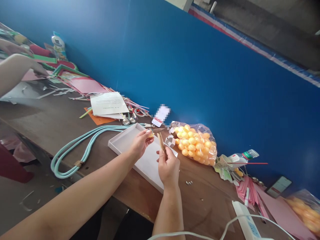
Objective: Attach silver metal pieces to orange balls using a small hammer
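Note:
My left hand (142, 144) is closed in a pinch above a shallow white box lid (147, 168). Its fingertips grip a small round yellowish piece (150, 134) with a shiny part, largely hidden by the fingers. My right hand (168, 165) is wrapped round a brown wooden-looking stick (161, 142), held upright over the lid's right side. Its top end meets a dark, pointed brown piece (158, 130) close to my left fingertips; whether the two are one tool I cannot tell.
A clear bag of orange balls (192, 143) lies right of the lid. Looped pale blue cords (87, 146) lie left, silver bells (129, 121) behind. Several small metal bits (189, 183) and a power strip (246, 220) with a white cable are right. Another person's arm (15, 71) reaches in at far left.

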